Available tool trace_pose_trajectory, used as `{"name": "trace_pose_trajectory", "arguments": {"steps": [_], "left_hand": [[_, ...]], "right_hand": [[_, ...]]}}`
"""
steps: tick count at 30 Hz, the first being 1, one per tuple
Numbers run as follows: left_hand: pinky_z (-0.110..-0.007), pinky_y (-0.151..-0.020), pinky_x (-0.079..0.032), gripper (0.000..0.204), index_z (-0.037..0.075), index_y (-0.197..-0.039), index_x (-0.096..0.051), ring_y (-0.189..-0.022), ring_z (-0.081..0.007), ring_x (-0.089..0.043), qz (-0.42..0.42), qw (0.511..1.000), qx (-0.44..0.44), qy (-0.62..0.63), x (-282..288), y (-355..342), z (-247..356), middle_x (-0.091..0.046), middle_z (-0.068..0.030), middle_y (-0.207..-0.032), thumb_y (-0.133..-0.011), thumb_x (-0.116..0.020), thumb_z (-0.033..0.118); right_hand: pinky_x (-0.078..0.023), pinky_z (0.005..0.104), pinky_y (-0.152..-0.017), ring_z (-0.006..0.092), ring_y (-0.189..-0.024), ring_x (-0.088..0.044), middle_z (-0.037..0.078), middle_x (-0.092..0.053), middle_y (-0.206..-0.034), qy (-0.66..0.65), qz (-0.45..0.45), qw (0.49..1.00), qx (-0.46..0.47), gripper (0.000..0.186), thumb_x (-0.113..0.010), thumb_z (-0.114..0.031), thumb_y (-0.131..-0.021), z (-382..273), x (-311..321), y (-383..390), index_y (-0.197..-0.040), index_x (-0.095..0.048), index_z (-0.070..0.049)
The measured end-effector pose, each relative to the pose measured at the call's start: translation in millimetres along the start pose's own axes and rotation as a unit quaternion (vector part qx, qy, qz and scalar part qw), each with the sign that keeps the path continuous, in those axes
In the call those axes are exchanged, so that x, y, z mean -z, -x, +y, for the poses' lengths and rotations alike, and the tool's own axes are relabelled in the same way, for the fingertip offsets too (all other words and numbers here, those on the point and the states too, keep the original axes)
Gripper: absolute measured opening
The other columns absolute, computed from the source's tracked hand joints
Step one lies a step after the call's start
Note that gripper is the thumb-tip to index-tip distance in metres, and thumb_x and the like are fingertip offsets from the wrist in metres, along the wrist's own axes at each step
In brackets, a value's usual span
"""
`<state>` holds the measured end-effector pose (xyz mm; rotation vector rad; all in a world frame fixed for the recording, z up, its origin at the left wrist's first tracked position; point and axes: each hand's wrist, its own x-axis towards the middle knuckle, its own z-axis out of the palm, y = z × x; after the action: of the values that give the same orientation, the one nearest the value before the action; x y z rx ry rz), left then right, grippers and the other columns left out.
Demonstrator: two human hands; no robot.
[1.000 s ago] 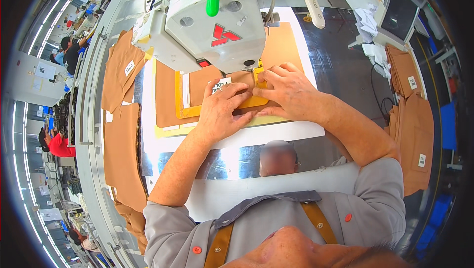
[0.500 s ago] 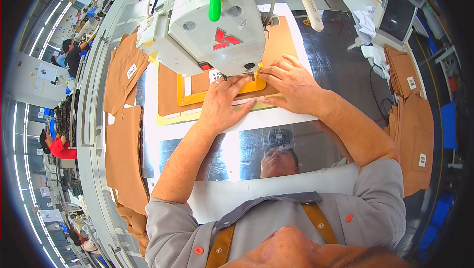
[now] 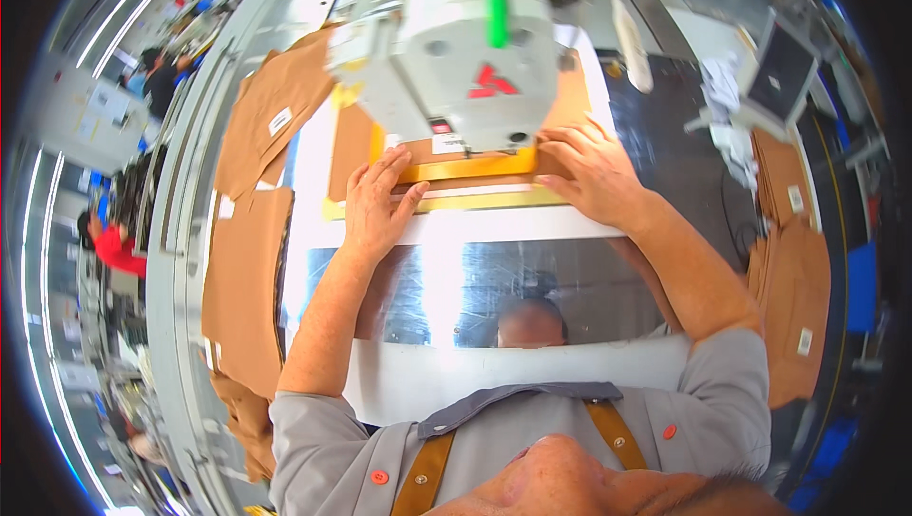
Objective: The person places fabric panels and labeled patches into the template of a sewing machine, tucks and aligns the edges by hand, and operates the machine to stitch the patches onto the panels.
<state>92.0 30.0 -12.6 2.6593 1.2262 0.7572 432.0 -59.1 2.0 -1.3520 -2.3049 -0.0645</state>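
Under the head of a white sewing machine (image 3: 446, 60) lies a brown fabric piece (image 3: 351, 150) on a white sheet (image 3: 475, 225) with pale yellow strips. A yellow frame (image 3: 467, 169) rests on the fabric, and its far side is hidden by the machine head. My left hand (image 3: 378, 204) lies at the frame's left front corner, fingers spread, fingertips on or beside it. At the right end of the frame, my right hand (image 3: 594, 172) rests on the fabric with its fingers stretched out. A small white label (image 3: 446, 143) shows behind the frame's front bar.
Brown fabric pieces are stacked at the left (image 3: 247, 278) and the right (image 3: 793, 307). A shiny metal plate (image 3: 456, 293) fills the near table. A screen (image 3: 781, 74) stands at the far right, beside crumpled white cloth (image 3: 724, 98). Other people work far left.
My left hand has moved left, away from the needle area to the frame's left corner, so my hands are farther apart. The whole view has shifted slightly, and the machine head is blurred.
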Motion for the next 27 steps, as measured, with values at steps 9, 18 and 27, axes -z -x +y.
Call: {"name": "trace_pose_trajectory", "arguments": {"steps": [9, 18, 27], "left_hand": [[-0.053, -0.119, -0.026, 0.060, 0.005, -0.138, -0.061, -0.148, -0.0257, -0.040, -0.001, 0.989, 0.130, -0.065, 18.2, 34.1, -47.8, -0.053, -0.0100, -0.151, -0.092, -0.071, 0.041], [-0.055, -0.121, -0.023, 0.063, 0.006, -0.138, -0.061, -0.151, -0.0257, -0.034, -0.039, 0.989, 0.133, -0.054, 21.6, 28.3, -42.7, -0.051, -0.0096, -0.153, -0.091, -0.069, 0.048], [-0.059, -0.122, -0.019, 0.064, 0.010, -0.144, -0.058, -0.152, -0.0261, -0.032, -0.060, 0.992, 0.103, -0.047, 2.9, 11.5, -11.8, -0.048, -0.0055, -0.157, -0.093, -0.064, 0.049]], "right_hand": [[-0.029, 0.0533, -0.119, 0.0302, -0.138, -0.049, 0.015, -0.059, -0.143, 0.125, 0.009, 0.980, -0.154, 0.054, -0.068, -0.032, -0.095, 20.7, -5.0, 13.2, -0.136, -0.059, 0.001], [-0.028, 0.0551, -0.119, 0.0299, -0.141, -0.046, 0.015, -0.056, -0.147, 0.176, -0.028, 0.963, -0.204, 0.062, -0.068, -0.040, -0.093, 12.9, 5.4, 36.7, -0.138, -0.059, 0.003], [-0.031, 0.0561, -0.118, 0.0312, -0.143, -0.045, 0.014, -0.055, -0.149, 0.205, -0.024, 0.932, -0.299, 0.064, -0.062, -0.046, -0.096, 20.1, 18.4, 64.2, -0.139, -0.059, 0.001]]}}
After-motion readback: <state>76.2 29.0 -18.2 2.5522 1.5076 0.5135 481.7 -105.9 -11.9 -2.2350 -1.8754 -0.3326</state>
